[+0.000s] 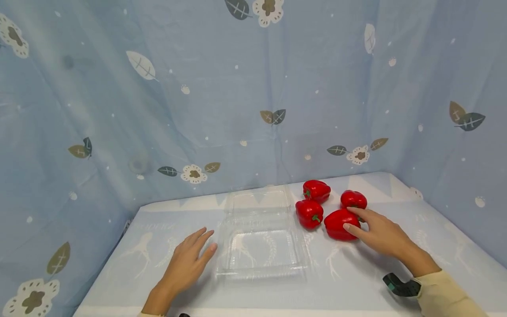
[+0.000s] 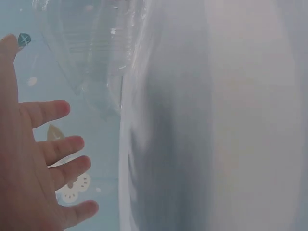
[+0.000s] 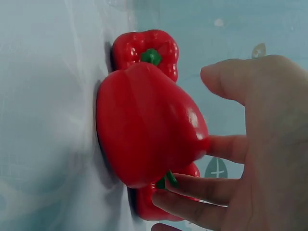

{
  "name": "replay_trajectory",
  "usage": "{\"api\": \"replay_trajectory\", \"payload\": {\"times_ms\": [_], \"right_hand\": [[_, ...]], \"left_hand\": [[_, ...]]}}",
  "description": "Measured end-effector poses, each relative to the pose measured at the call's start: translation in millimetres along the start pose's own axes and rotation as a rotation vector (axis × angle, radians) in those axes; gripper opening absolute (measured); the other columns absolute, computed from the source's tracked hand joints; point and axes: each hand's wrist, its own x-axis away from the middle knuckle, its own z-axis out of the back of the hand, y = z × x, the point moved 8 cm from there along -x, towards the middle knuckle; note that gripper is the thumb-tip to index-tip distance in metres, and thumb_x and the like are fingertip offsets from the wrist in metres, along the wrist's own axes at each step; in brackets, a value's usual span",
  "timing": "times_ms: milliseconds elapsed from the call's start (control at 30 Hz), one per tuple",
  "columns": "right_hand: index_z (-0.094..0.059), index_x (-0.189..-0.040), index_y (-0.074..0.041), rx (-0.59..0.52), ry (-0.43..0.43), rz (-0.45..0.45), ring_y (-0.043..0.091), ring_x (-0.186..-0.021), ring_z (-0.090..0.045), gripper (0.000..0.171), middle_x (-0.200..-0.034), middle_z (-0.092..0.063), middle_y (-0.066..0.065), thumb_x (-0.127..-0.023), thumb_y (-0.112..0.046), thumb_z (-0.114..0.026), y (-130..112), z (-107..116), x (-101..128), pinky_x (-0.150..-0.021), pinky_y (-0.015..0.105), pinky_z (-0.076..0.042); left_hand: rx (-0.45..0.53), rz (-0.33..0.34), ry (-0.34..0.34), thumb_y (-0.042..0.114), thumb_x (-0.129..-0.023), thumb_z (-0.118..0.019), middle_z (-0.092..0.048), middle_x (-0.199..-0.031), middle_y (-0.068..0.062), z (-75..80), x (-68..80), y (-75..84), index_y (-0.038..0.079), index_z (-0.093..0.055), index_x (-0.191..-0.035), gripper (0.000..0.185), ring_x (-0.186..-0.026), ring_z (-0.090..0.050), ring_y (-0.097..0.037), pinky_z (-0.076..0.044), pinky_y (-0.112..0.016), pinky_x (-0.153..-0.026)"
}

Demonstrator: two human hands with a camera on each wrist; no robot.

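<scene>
My right hand (image 1: pixel 382 233) reaches over the nearest red bell pepper (image 1: pixel 339 225), which lies on its side on the table. In the right wrist view, the thumb stands apart from this pepper, and the loosely bent fingers are by its green stem end. Three more bell peppers lie close behind and beside it: the back one (image 1: pixel 316 190), the left one (image 1: pixel 309 214) and the right one (image 1: pixel 353 199). My left hand (image 1: pixel 186 262) hovers with spread fingers just left of a clear plastic clamshell box (image 1: pixel 261 270). The box stands opened, its lid folded back; nothing lies inside.
The table (image 1: pixel 158 246) has a pale cloth with white deer prints. Blue patterned curtains (image 1: pixel 222 97) enclose its back and sides. A dark wrist strap (image 1: pixel 402 286) sits at my right cuff.
</scene>
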Motion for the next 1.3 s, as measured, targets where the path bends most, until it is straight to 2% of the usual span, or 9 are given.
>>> {"api": "replay_trajectory", "payload": {"times_ms": [133, 367, 533, 733, 900, 1100, 1300], "right_hand": [[-0.045, -0.139, -0.006, -0.029, 0.013, 0.013, 0.039, -0.112, -0.052, 0.08, -0.131, -0.052, 0.023, -0.085, -0.064, -0.055, 0, -1, -4, -0.078, 0.064, -0.046], [-0.041, -0.139, -0.003, -0.094, 0.013, -0.008, 0.038, -0.109, -0.053, 0.084, -0.129, -0.051, 0.023, -0.082, -0.061, -0.063, 5, -9, -4, -0.079, 0.06, -0.048], [-0.037, -0.14, -0.002, -0.125, 0.018, -0.022, 0.042, -0.114, -0.049, 0.086, -0.132, -0.049, 0.025, -0.08, -0.057, -0.067, 9, -13, -3, -0.082, 0.062, -0.046], [-0.033, -0.141, -0.001, -0.155, 0.009, -0.046, 0.043, -0.114, -0.048, 0.091, -0.13, -0.048, 0.025, -0.077, -0.052, -0.073, 14, -20, -5, -0.081, 0.059, -0.049], [-0.03, -0.139, 0.001, -0.187, 0.023, -0.065, 0.043, -0.114, -0.048, 0.092, -0.129, -0.048, 0.026, -0.077, -0.049, -0.075, 17, -23, -4, -0.084, 0.06, -0.048], [-0.029, -0.14, 0.001, -0.197, 0.065, -0.078, 0.043, -0.112, -0.049, 0.093, -0.128, -0.048, 0.027, -0.076, -0.047, -0.076, 19, -24, -2, -0.085, 0.059, -0.048], [-0.028, -0.143, 0.0, -0.224, 0.13, -0.084, 0.042, -0.109, -0.05, 0.094, -0.13, -0.046, 0.027, -0.078, -0.049, -0.074, 20, -22, -1, -0.083, 0.056, -0.05]], "left_hand": [[0.065, 0.039, -0.007, 0.059, -0.094, -0.042, -0.049, -0.139, 0.0, -3.4, -7.5, 0.4, 0.024, -0.052, -0.136, 0.056, -0.129, -0.043, -0.027, -0.032, -0.059, -0.101], [0.149, 0.12, -0.066, 0.064, -0.088, -0.051, -0.051, -0.133, 0.009, -12.3, -19.2, 2.8, 0.029, -0.052, -0.135, 0.058, -0.125, -0.047, -0.019, -0.039, -0.051, -0.098], [0.259, 0.148, -0.078, 0.056, -0.089, -0.056, -0.056, -0.129, 0.009, -20.3, -28.7, 9.4, 0.032, -0.052, -0.134, 0.052, -0.117, -0.054, -0.016, -0.045, -0.046, -0.092], [0.328, 0.12, -0.045, 0.041, -0.093, -0.06, -0.06, -0.123, 0.008, -25.4, -37.2, 13.5, 0.023, -0.06, -0.128, 0.04, -0.109, -0.057, -0.012, -0.048, -0.039, -0.09], [0.401, 0.119, -0.05, 0.036, -0.093, -0.061, -0.061, -0.121, 0.008, -30.4, -38.6, 7.6, 0.02, -0.059, -0.13, 0.04, -0.108, -0.057, -0.012, -0.047, -0.041, -0.093], [0.519, 0.077, -0.115, 0.037, -0.093, -0.061, -0.057, -0.13, 0.004, -37.8, -36.8, -2.3, 0.024, -0.049, -0.14, 0.05, -0.119, -0.053, -0.017, -0.043, -0.043, -0.099], [0.642, 0.032, -0.241, 0.029, -0.094, -0.061, -0.045, -0.144, -0.002, -44.6, -30.6, -0.1, 0.023, -0.038, -0.147, 0.058, -0.132, -0.042, -0.022, -0.033, -0.045, -0.108]]}}
